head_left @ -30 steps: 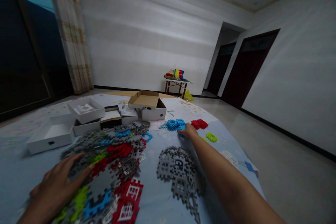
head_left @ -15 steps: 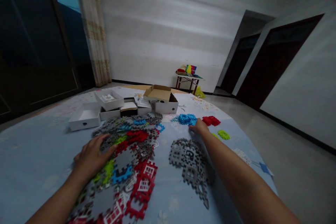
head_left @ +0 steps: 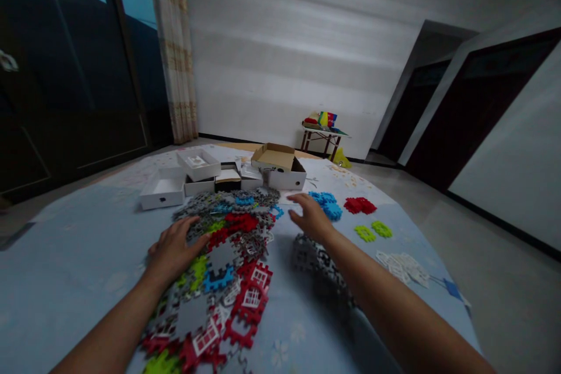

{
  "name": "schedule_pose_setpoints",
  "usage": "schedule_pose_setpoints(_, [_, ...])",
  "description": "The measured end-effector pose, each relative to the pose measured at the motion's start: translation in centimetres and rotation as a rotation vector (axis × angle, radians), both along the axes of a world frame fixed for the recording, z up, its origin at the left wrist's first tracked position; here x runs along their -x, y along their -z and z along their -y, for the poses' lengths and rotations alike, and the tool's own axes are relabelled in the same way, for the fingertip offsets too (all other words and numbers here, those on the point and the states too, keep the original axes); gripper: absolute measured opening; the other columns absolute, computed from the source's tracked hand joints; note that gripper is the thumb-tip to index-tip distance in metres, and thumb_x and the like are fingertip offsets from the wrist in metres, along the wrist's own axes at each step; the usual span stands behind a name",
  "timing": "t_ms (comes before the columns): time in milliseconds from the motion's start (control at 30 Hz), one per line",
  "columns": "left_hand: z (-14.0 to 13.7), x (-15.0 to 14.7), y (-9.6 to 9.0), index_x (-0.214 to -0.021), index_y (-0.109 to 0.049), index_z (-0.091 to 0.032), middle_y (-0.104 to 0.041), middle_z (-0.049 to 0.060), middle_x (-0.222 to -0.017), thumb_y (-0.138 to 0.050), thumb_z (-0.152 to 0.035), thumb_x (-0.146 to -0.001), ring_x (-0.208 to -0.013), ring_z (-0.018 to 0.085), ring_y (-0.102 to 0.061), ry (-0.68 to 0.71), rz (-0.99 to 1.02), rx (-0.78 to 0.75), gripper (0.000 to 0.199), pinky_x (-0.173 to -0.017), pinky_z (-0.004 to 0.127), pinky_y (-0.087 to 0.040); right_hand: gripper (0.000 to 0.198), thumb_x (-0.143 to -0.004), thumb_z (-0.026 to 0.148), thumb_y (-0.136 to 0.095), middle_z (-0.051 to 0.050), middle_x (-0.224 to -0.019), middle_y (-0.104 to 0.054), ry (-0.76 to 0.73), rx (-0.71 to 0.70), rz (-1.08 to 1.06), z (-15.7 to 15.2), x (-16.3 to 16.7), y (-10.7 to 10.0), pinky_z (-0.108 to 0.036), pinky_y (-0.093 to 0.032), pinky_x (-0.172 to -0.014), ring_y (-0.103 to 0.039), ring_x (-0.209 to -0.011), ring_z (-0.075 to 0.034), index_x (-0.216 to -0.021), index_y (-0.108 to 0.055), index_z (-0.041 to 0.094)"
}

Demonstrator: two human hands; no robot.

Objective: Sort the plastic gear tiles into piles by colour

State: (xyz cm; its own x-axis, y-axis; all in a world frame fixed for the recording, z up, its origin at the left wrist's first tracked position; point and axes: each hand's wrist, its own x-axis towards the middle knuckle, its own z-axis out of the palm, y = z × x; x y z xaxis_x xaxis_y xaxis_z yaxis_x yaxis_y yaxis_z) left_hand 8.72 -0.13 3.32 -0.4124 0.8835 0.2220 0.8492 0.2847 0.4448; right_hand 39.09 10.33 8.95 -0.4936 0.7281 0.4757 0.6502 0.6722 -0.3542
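right forearm (head_left: 385, 298) partly hides gray pieces (head_left: 305, 255), right hand (head_left: 312, 216) parted, empty, left hand (head_left: 174, 248) spread, empty, on pile (head_left: 222, 256).

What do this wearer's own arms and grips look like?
The left grip and right grip are bare human hands, ungloved. The left forearm and right forearm show no sleeve, watch or bracelet. Dim light leaves small details like rings unclear.

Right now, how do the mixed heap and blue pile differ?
The mixed heap shows grey, red, green, blue and white; the blue pile, only blue. The mixed heap sprawls; the blue pile is compact. The heap is beside the left hand, the pile beside the right hand. Both lie on the tablecloth.
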Motion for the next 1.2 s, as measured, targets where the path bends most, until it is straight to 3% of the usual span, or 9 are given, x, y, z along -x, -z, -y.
schedule_pose_setpoints(100, [0.0, -0.1, -0.1, -0.125, -0.045, -0.025, -0.041, 0.009, -0.137, -0.037, -0.06, -0.074, -0.125, 0.031, -0.036, -0.009, 0.013, -0.003, 0.062, -0.1, 0.051, -0.031, 0.04, -0.074, 0.009, -0.052, -0.005, -0.116, -0.058, -0.417, -0.02, 0.097, 4.1, 4.5, 0.3, -0.032, -0.037, -0.095, -0.05, -0.109, -0.017, -0.112, -0.058, 0.021])
schedule_pose_setpoints(200, [-0.2, 0.3, 0.3, -0.124, -0.047, -0.024, -0.043, 0.011, -0.135, -0.038, -0.06, -0.074, -0.125, 0.031, -0.037, -0.005, 0.033, -0.023, 0.063, -0.101, 0.051, -0.03, 0.043, -0.076, 0.014, -0.055, -0.004, -0.127, -0.053, -0.519, -0.062, 0.243, 6.6, 7.4, 1.2, -0.037, -0.036, -0.094, -0.044, -0.115, -0.022, -0.117, -0.056, 0.024])
schedule_pose_setpoints(333, [-1.1, 1.6, 1.5, -0.121, -0.051, -0.021, -0.047, 0.011, -0.131, -0.039, -0.065, -0.072, -0.121, 0.031, -0.041, 0.067, 0.034, -0.085, 0.066, -0.101, 0.049, -0.032, 0.032, -0.084, 0.02, -0.05, 0.0, -0.126, -0.055, -0.479, -0.099, 0.356, 7.3, 8.3, 2.1, -0.036, -0.038, -0.09, -0.049, -0.108, -0.021, -0.114, -0.058, 0.027])
schedule_pose_setpoints(500, [-2.1, 2.6, 2.5, -0.118, -0.055, -0.023, -0.05, 0.009, -0.13, -0.042, -0.066, -0.07, -0.12, 0.029, -0.044, 0.19, 0.058, -0.162, 0.065, -0.101, 0.045, -0.035, 0.03, -0.086, 0.018, -0.047, 0.0, -0.114, -0.064, -0.384, -0.08, 0.236, 6.9, 5.9, 1.7, -0.03, -0.042, -0.085, -0.057, -0.1, -0.017, -0.113, -0.059, 0.025])
schedule_pose_setpoints(700, [-1.8, 2.3, 2.0, -0.121, -0.053, -0.02, -0.043, 0.012, -0.137, -0.043, -0.068, -0.069, -0.128, 0.027, -0.036, 0.241, 0.169, -0.117, 0.072, -0.108, 0.045, -0.027, 0.027, -0.086, 0.014, -0.047, -0.006, -0.101, -0.068, -0.138, -0.118, -0.048, 5.8, -0.6, 1.0, -0.031, -0.046, -0.083, -0.061, -0.093, -0.018, -0.104, -0.065, 0.021])
schedule_pose_setpoints(900, [-1.1, 1.0, 0.7, -0.12, -0.055, -0.018, -0.042, 0.012, -0.138, -0.041, -0.07, -0.068, -0.13, 0.026, -0.034, 0.284, 0.213, -0.119, 0.076, -0.11, 0.044, -0.022, 0.032, -0.081, 0.008, -0.046, -0.009, -0.103, -0.067, 0.116, -0.205, -0.073, 4.4, -7.5, 2.1, -0.04, -0.046, -0.084, -0.06, -0.095, -0.022, -0.105, -0.064, 0.02])
schedule_pose_setpoints(1067, [-0.4, 0.1, -1.2, -0.122, -0.053, -0.018, -0.042, 0.008, -0.139, -0.037, -0.069, -0.07, -0.131, 0.024, -0.032, 0.333, 0.37, -0.134, 0.074, -0.112, 0.043, -0.018, 0.051, -0.067, -0.005, -0.041, -0.007, -0.111, -0.063, 0.097, -0.145, -0.052, 4.7, -9.3, 2.8, -0.042, -0.044, -0.089, -0.056, -0.103, -0.022, -0.106, -0.063, 0.02])
schedule_pose_setpoints(1200, [0.1, 1.2, -2.7, -0.121, -0.053, -0.013, -0.049, 0.008, -0.134, -0.034, -0.064, -0.073, -0.128, 0.021, -0.038, 0.242, 0.468, -0.189, 0.072, -0.112, 0.04, -0.018, 0.04, -0.075, 0.002, -0.044, -0.008, -0.108, -0.064, 0.004, -0.162, -0.127, 6.6, -6.5, 1.6, -0.04, -0.043, -0.088, -0.055, -0.101, -0.02, -0.105, -0.062, 0.019])
